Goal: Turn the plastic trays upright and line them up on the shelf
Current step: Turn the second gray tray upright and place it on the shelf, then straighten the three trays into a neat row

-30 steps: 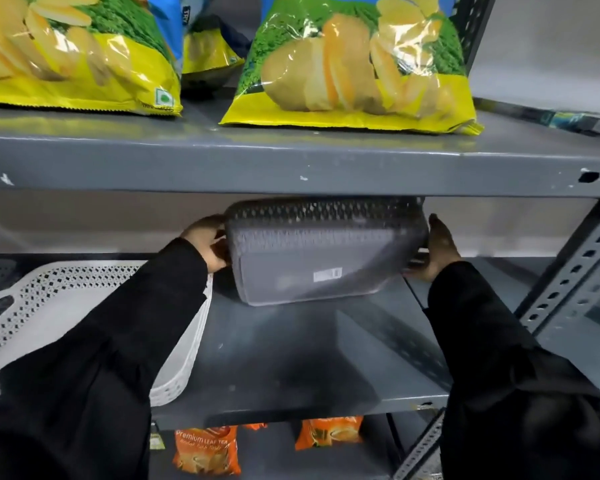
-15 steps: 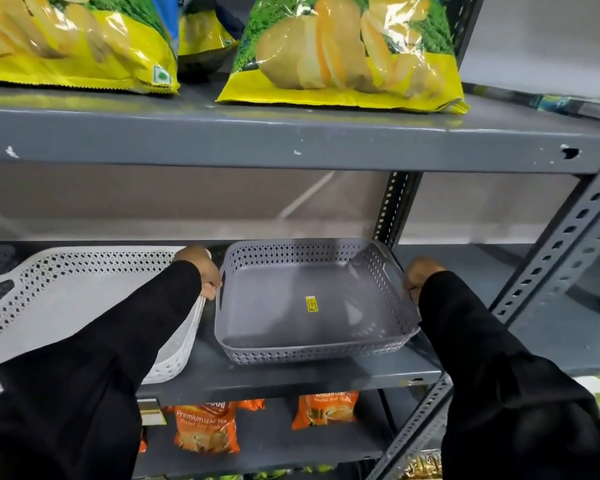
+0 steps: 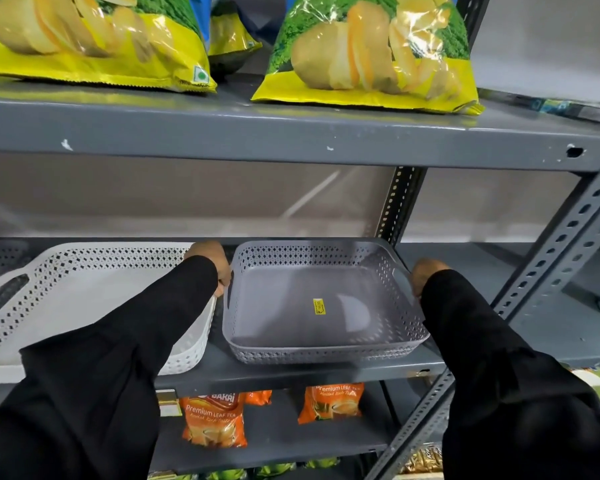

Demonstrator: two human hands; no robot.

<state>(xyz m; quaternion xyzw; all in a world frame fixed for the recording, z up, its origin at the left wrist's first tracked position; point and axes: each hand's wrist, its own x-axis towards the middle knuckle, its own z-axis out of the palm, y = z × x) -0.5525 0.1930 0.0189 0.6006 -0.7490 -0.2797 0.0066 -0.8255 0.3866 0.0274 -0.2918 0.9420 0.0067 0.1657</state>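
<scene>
A grey perforated plastic tray [image 3: 291, 317] sits upright on the middle grey shelf [image 3: 291, 374], a small yellow sticker on its floor. My left hand [image 3: 211, 263] grips its left handle edge, between it and the white tray. My right hand [image 3: 425, 275] holds its right rim. A white perforated tray [image 3: 66, 299] lies upright to the left, close beside the grey one, partly hidden by my left sleeve.
The upper shelf [image 3: 291, 140] hangs low over the trays and carries large chip bags [image 3: 368, 53]. A perforated steel upright [image 3: 561, 258] stands at the right. Orange tea packets [image 3: 215, 420] lie on the shelf below.
The grey tray was tilted on edge with its underside facing me; it has been turned over and set down upright on the shelf beside the white tray. Both hands stay on its sides.
</scene>
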